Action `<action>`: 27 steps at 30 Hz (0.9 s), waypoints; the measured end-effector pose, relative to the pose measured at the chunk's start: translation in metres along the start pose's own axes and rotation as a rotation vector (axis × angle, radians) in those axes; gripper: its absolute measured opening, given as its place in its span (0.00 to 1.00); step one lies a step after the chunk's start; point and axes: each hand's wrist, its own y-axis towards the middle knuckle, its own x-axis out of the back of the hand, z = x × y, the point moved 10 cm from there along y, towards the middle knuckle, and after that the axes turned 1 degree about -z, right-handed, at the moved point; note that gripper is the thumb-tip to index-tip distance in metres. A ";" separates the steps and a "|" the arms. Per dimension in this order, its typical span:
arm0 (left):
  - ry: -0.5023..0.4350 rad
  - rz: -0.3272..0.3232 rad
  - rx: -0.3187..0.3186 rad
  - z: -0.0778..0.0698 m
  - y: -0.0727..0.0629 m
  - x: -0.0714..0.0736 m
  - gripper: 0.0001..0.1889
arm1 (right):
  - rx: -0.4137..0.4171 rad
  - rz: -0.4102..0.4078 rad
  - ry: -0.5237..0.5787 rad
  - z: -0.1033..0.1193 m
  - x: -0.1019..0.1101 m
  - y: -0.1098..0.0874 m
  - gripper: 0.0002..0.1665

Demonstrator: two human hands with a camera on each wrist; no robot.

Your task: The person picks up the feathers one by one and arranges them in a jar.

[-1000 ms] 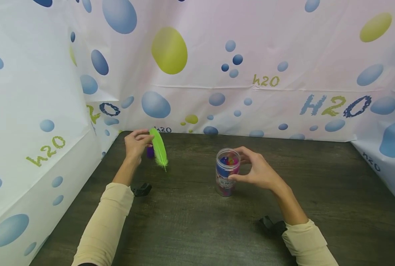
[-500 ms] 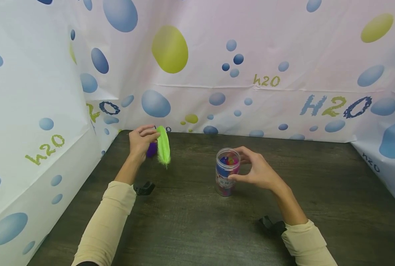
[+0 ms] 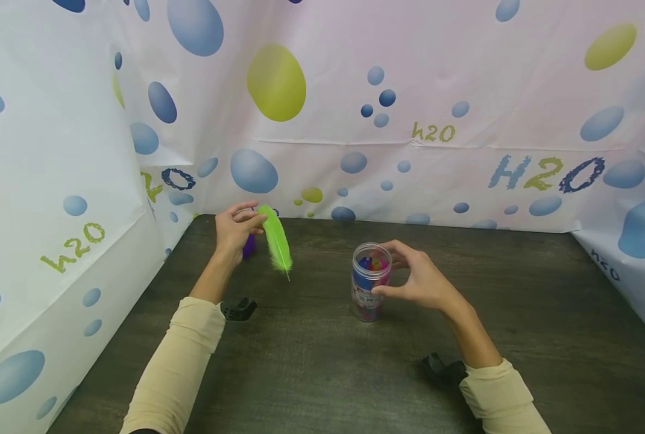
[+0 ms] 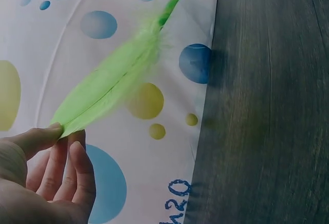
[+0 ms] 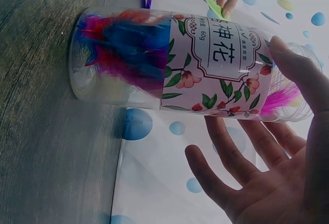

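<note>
Between thumb and fingertips, my left hand (image 3: 237, 230) pinches a bright green feather (image 3: 276, 241) by its broad vane end. The bare quill points down and to the right, above the table in the head view. My right hand (image 3: 421, 280) holds a clear jar (image 3: 363, 307) near its top, thumb on one side and fingers round the other. The jar stands upright and uncapped on the table. In the right wrist view, blue, red and purple feathers (image 5: 133, 49) show inside, beside a flowered label (image 5: 218, 67). A pink feather (image 5: 280, 98) lies near the mouth.
A purple thing (image 3: 249, 246) is on the dark wooden table (image 3: 322, 374), partly hidden behind my left hand. A white sheet (image 3: 333, 78) printed with bubbles rises along the back and sides. Black straps (image 3: 239, 309) sit at the wrists.
My left hand has shifted a little to the right with the green feather, and the feather's tilt has changed. My right hand and the jar have stayed put.
</note>
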 end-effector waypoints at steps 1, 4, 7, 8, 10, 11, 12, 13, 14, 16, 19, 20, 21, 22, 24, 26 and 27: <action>0.000 0.003 0.001 -0.001 0.000 -0.001 0.20 | -0.002 0.000 0.000 0.000 0.000 0.000 0.41; -0.008 0.008 0.002 -0.002 0.000 -0.002 0.19 | -0.009 -0.001 0.001 -0.001 -0.001 0.000 0.41; -0.017 0.015 0.006 -0.004 -0.001 -0.004 0.19 | -0.015 0.001 -0.001 -0.001 -0.001 -0.001 0.41; -0.022 0.017 0.006 -0.005 -0.001 -0.004 0.18 | -0.016 0.001 -0.001 -0.001 -0.001 -0.001 0.41; -0.029 0.020 0.005 -0.007 -0.001 -0.005 0.17 | -0.015 0.001 -0.002 -0.001 -0.001 -0.001 0.41; -0.034 0.021 0.002 -0.009 -0.002 -0.006 0.17 | -0.015 0.001 -0.002 -0.001 -0.001 -0.001 0.41; -0.041 0.020 -0.003 -0.010 -0.002 -0.007 0.16 | -0.014 0.001 -0.001 -0.001 -0.001 -0.001 0.41; -0.049 0.020 -0.010 -0.012 -0.002 -0.008 0.15 | -0.013 0.001 -0.001 -0.001 -0.001 -0.001 0.41; -0.059 0.022 -0.016 -0.013 -0.002 -0.009 0.14 | -0.013 0.000 -0.001 -0.001 0.000 -0.001 0.41; -0.066 0.029 -0.031 -0.016 -0.003 -0.011 0.13 | -0.012 -0.001 -0.002 -0.001 0.000 -0.001 0.41; -0.067 0.036 -0.051 -0.020 -0.003 -0.015 0.12 | -0.010 -0.002 -0.005 -0.001 0.000 -0.001 0.41; -0.064 0.038 -0.056 -0.021 -0.003 -0.016 0.12 | -0.009 -0.002 -0.006 -0.001 0.000 -0.001 0.41; -0.062 0.038 -0.062 -0.021 -0.003 -0.017 0.13 | -0.008 -0.001 -0.005 -0.001 0.000 -0.001 0.41; -0.060 0.039 -0.066 -0.022 -0.003 -0.019 0.13 | -0.008 -0.001 -0.006 -0.001 0.000 -0.001 0.40; -0.063 0.043 -0.072 -0.024 -0.004 -0.022 0.14 | -0.009 -0.001 -0.007 -0.001 0.000 0.000 0.40; -0.059 0.048 -0.078 -0.026 -0.005 -0.025 0.16 | -0.010 0.000 -0.006 -0.001 0.000 0.000 0.40; -0.055 0.050 -0.080 -0.028 -0.005 -0.027 0.17 | -0.010 0.000 -0.007 -0.001 0.000 0.000 0.40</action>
